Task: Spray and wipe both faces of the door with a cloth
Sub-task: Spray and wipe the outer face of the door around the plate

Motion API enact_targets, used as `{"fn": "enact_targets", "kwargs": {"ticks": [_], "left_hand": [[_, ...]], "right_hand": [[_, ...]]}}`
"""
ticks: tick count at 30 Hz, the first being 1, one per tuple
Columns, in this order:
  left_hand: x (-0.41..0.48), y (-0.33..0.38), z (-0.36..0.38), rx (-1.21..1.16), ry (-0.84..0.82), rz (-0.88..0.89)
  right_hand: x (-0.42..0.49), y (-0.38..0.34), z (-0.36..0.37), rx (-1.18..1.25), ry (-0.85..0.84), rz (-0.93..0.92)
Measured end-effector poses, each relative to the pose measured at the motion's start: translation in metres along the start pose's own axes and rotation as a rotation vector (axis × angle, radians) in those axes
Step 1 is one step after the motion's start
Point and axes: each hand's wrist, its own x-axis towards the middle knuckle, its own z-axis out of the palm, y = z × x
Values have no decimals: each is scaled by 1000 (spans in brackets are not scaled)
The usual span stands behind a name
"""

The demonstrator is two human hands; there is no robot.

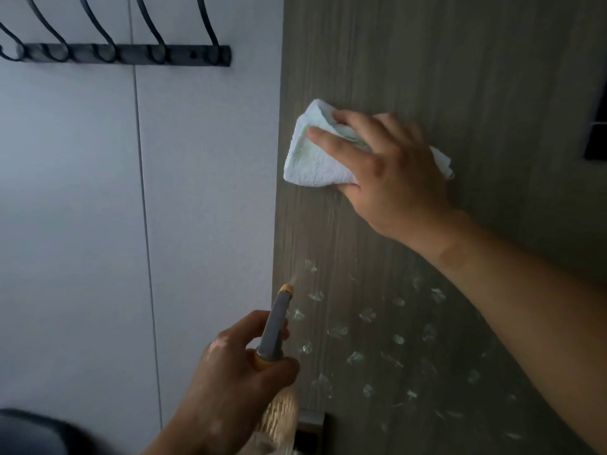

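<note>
While the right hand (391, 169) presses the folded cloth (315, 156) flat on the door (460, 60), the left hand (236, 372) is wrapped shut around the spray bottle (274, 326).

Soft and limp, the cloth is best pinned under spread fingers. Droplets bead at five o'clock from it, the nozzle pointing at twelve. The bottle looks light and possibly slick; gripping its neck seems best.

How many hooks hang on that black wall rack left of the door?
5 curved black metal hooks along the black wall rack, spaced left to right. The leftmost sits at the frame edge, so more may be hidden.
</note>
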Motion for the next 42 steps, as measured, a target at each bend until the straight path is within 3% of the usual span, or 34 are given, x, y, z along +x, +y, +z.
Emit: {"fn": "enact_targets", "kwargs": {"ticks": [4, 12, 19, 22, 27, 30, 37, 40, 42], "left_hand": [[-1, -4, -1, 1, 12, 14], [-19, -8, -16, -29, 67, 30], [-17, 1, -15, -57, 74, 48], [-16, 0, -16, -77, 82, 34], [-22, -8, -14, -84, 98, 20], [-28, -11, -13, -68, 97, 10], [-29, -8, -14, -54, 97, 9], [-29, -7, -14, -41, 98, 20], [-33, -7, -14, -46, 87, 19]], "right_hand": [[-19, -17, 7, 0, -14, 29], [-151, -80, 32, 110, -293, -233], [-51, -48, 19, 39, -74, -22], [-63, -58, 24, 15, -60, 11], [-179, -117, 50, 78, -329, -274], [-189, -117, 52, 89, -419, -300], [-89, -83, 31, 57, -130, 5], [-111, -92, 39, 63, -128, 0], [-150, -106, 46, 97, -200, -98]]}}
